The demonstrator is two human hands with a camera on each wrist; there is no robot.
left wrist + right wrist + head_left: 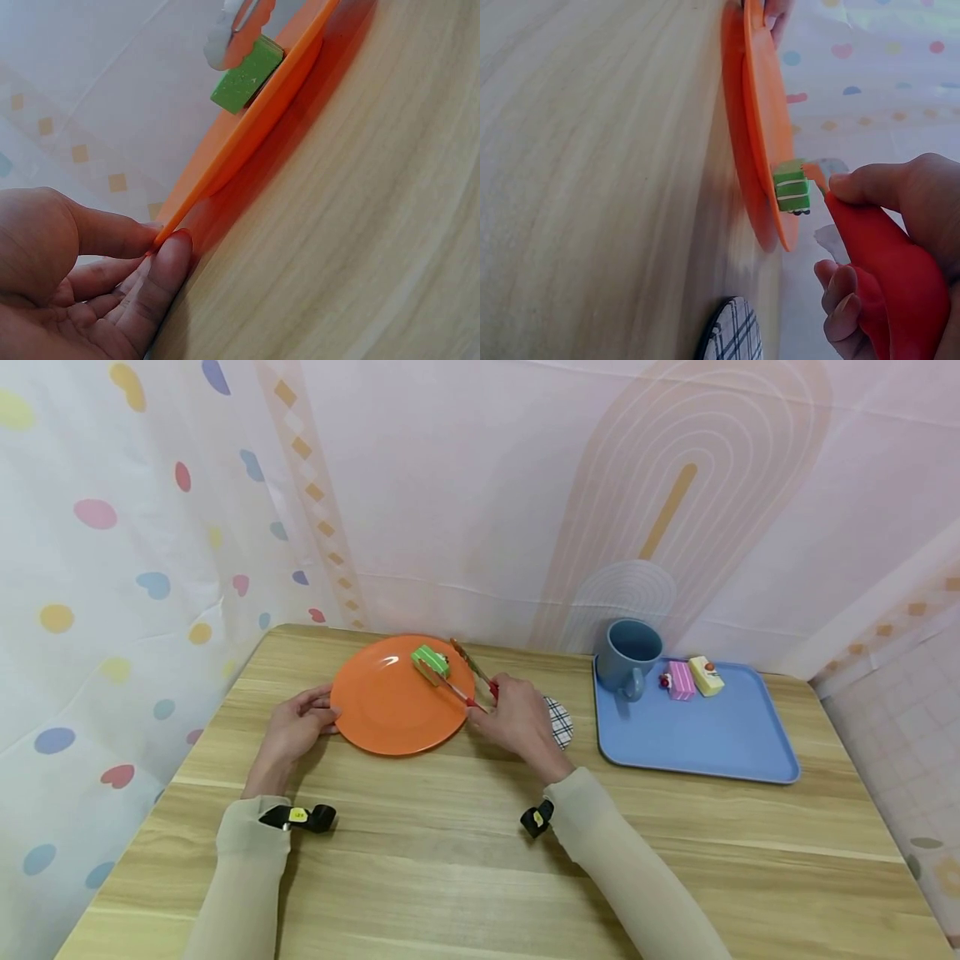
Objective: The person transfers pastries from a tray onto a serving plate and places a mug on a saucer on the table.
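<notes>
Head view: red-handled tongs (892,277) straddle green block-shaped toy cake with white stripes (433,658)

Cake sits on the round, glossy orange plate (390,718), far right part, near the rim. Right hand (517,714) grips the tongs; tong arms spread, one each side of the cake. Contact with the cake: can't tell. Left hand (296,722) pinches the plate's left rim.

Around: round black-and-white checked coaster (559,723) right of the plate, part hidden by the right hand. Further right, well apart, rectangular blue tray (697,743): blue-grey mug (618,672) upright in its far left corner, then pink striped toy cake (682,682) and pale yellow toy cake (706,677) side by side. All on the wood-grain table (420,860). Tongs cross over the plate's right rim.

View differences: left wrist shows the rim between the digits and a scalloped tong tip, both too small from the head. Right wrist shows the coaster's dark edge and fingers curled around the handles. Tray and mug show in head only.
</notes>
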